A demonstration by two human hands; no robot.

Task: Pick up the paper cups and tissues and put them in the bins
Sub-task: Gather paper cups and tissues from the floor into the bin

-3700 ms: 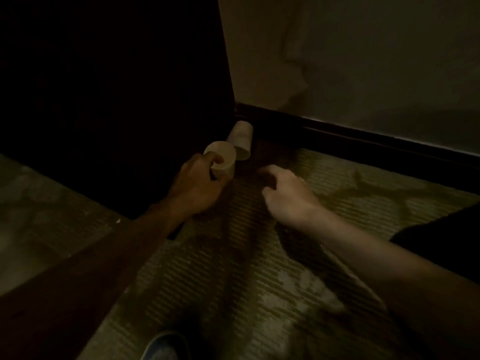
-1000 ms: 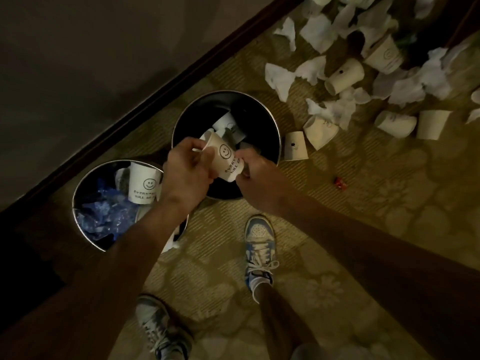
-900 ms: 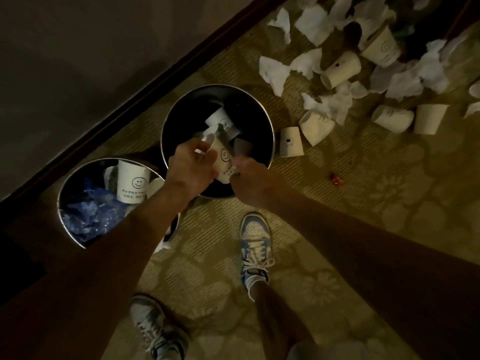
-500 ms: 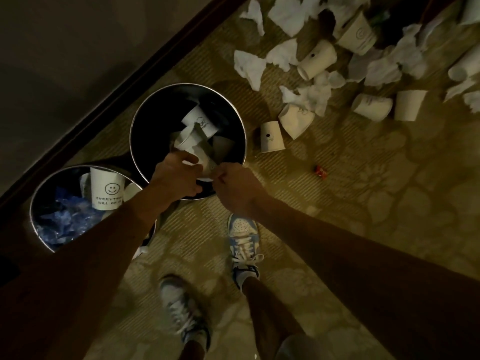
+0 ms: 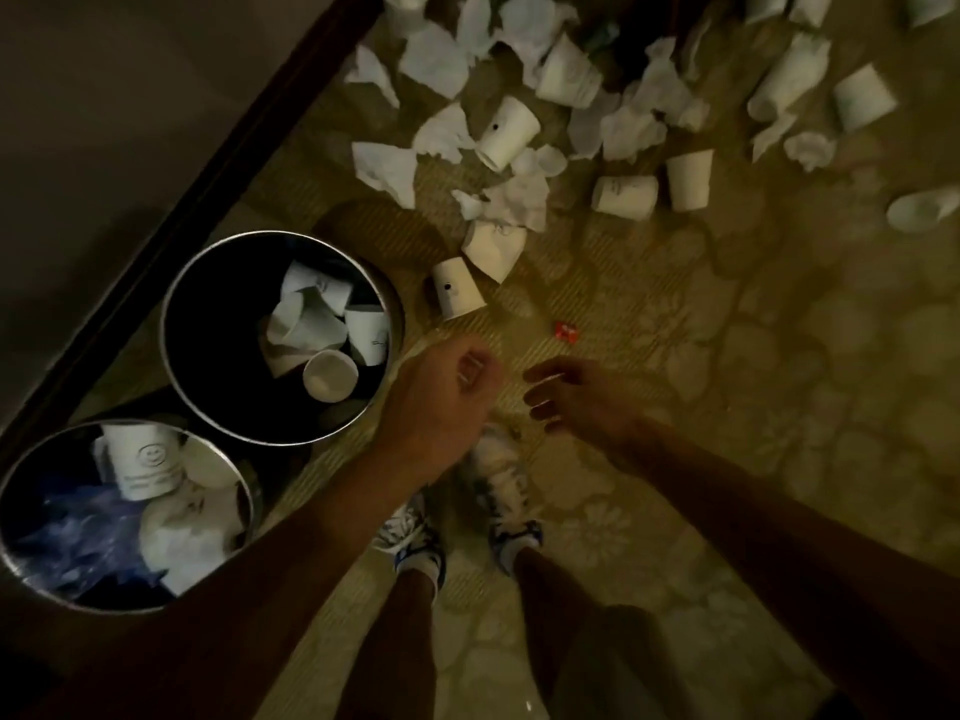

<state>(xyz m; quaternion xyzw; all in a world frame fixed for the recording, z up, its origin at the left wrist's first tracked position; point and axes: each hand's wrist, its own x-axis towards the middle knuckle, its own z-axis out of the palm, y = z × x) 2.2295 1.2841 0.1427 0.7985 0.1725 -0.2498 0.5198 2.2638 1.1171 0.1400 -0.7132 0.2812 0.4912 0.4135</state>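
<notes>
Above the carpet (image 5: 727, 387) just right of the black bin (image 5: 165, 335), my left hand (image 5: 441, 392) hangs loosely curled and my right hand (image 5: 576, 397) spreads relaxed fingers; both hold nothing. Cups lie inside it and inside the second bin (image 5: 252, 504). More paper cups (image 5: 457, 296) and tissues (image 5: 387, 171) litter the floor ahead.

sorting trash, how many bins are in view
2. The far bin stands by the baseboard, left of centre; the near bin at the lower left corner. Others may be off-frame.

Scattered white cups (image 5: 506, 129), crumpled tissues (image 5: 387, 171), two part-filled bins (image 5: 218, 324)
</notes>
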